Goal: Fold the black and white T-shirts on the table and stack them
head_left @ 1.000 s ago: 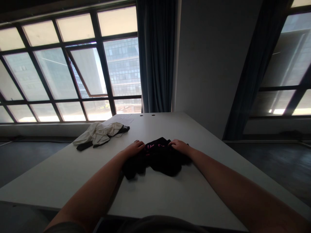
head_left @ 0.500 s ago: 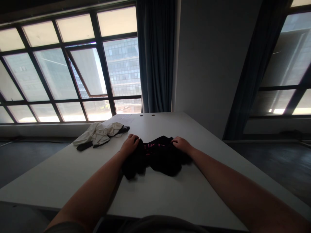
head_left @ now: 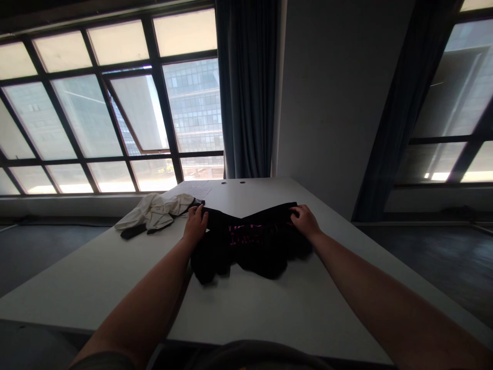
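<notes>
A black garment with pink printing lies bunched on the white table in front of me; its exact kind is hard to make out. My left hand grips the far left corner of it, fingers closed on the cloth. At the far right corner, my right hand pinches the fabric. Between the two hands the far edge is lifted and spread, dipping in the middle. The near part hangs in loose folds on the tabletop.
A cream and black garment lies crumpled on the left side of the white table. Behind the table are a dark blue curtain, windows and a grey wall.
Both hands have moved apart, the left one leftward and the right one rightward and up. The black garment's far edge is now stretched wider, and more of its pink printing shows.
</notes>
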A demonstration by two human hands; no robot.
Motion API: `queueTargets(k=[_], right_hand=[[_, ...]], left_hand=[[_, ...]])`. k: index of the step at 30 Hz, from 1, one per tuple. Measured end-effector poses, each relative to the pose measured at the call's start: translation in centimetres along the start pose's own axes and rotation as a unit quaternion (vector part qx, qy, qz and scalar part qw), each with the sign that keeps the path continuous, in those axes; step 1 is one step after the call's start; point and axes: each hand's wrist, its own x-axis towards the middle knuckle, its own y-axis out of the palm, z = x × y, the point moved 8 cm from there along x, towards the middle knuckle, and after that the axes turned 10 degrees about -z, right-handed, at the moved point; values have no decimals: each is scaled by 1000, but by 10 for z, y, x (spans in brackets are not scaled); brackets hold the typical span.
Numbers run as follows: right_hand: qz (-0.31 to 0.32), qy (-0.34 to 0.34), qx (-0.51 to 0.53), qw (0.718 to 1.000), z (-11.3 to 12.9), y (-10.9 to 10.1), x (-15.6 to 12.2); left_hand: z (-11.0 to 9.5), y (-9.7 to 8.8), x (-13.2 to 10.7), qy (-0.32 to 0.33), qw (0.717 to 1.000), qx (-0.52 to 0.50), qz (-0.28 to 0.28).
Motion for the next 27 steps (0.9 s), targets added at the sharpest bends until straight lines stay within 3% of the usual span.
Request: queueTargets(k=[8, 17, 19, 21, 25, 27], right_hand=[[-64, 44, -30, 997, -32, -18, 4], [-95, 4, -34, 995, -18, -32, 4], [-88, -11, -33, 996, -15, -31, 4], [-48, -21, -36, 998, -13, -22, 3], [159, -22, -62, 985, -13, 19, -11], [213, -26, -70, 974, -12, 32, -18]], left_hand=[[15, -3, 5, -24, 999, -18, -37], [6, -4, 5, 34, 998, -18, -47], [9, 2, 5, 33, 999, -2, -17], [13, 16, 3, 29, 998, 15, 47], [18, 43, -9, 37, 984, 22, 171], [19, 51, -15, 46, 977, 23, 207]])
